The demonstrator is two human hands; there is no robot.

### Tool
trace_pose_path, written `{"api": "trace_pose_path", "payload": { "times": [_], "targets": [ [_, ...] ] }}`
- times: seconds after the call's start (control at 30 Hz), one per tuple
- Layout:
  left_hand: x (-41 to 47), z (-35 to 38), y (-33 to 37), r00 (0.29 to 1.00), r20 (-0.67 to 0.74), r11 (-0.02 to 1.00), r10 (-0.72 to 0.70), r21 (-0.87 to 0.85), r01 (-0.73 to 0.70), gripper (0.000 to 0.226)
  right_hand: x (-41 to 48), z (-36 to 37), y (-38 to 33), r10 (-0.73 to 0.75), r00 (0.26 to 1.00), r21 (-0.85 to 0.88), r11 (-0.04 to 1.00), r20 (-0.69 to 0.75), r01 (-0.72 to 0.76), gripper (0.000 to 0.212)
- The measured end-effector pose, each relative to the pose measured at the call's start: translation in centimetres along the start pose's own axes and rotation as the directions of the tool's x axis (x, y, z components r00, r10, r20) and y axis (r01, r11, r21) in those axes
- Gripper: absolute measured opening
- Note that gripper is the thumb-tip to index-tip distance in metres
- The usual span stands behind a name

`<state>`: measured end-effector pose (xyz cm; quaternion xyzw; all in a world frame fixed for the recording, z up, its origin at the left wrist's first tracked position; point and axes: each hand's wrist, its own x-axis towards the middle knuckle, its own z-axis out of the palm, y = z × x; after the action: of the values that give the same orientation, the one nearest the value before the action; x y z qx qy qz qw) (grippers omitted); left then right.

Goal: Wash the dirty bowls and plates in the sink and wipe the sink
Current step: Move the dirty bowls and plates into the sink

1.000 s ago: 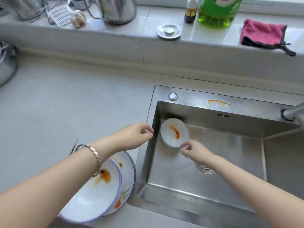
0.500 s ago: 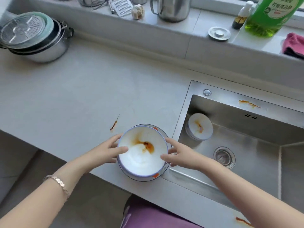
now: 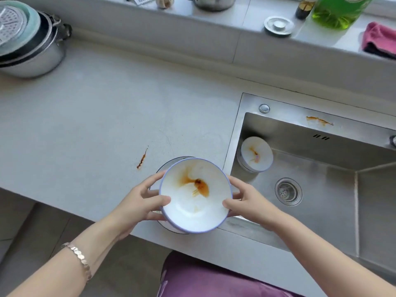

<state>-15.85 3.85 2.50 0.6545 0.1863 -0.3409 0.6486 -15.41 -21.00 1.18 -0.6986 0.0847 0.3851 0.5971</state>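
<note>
1. Both hands are on a large white bowl (image 3: 195, 195) with a thin blue rim, holding it just above the front edge of the bench (image 3: 90, 125), right beside the sink (image 3: 321, 211).
2. The left hand (image 3: 137, 205) comes in from the lower left, forearm angled up across the floor area, a rose-gold bracelet (image 3: 80, 259) on the wrist. Its thumb lies over the bowl's near-left rim and the fingers curl round the outside wall.
3. The right hand (image 3: 248, 203) reaches in from the lower right, thumb hooked over the right rim, fingers spread under and behind the bowl. Both grips are partly closed around the bowl.
4. The bowl is tipped slightly toward the person, its inside showing an orange-brown sauce smear around the middle.
5. Under it sits a plate (image 3: 171, 162) on the bench; only slivers of its edge show past the bowl at the top and bottom left.
6. A small white bowl (image 3: 256, 154) with an orange stain leans on its side against the sink's back-left corner, well apart from the hands.
7. The drain strainer (image 3: 288, 191) sits on the sink floor.
8. An orange streak (image 3: 319, 120) marks the sink's back ledge, and another sauce streak (image 3: 142, 158) lies on the bench just left of the plate.
</note>
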Motion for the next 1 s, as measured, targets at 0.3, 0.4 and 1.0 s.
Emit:
{"api": "trace_pose_path", "payload": {
  "times": [0.3,0.4,1.0],
  "targets": [
    [4.6,12.8,3.6,0.98,0.169,0.995,0.1,0.01,-0.104,0.061,-7.9,-10.5,2.7,-0.033,0.914,0.015,0.999,-0.404,0.043,0.053],
    [8.1,18.6,3.6,0.969,0.243,0.998,0.054,0.018,-0.06,0.059,-9.4,-15.0,5.3,-0.001,0.878,0.117,0.991,-0.479,0.064,0.054],
    [28.5,36.1,-4.4,0.975,-0.003,0.975,-0.222,0.0,0.222,0.057,3.8,-35.3,21.9,0.254,0.904,0.242,0.954,-0.344,-0.177,0.052]
  ]
}}
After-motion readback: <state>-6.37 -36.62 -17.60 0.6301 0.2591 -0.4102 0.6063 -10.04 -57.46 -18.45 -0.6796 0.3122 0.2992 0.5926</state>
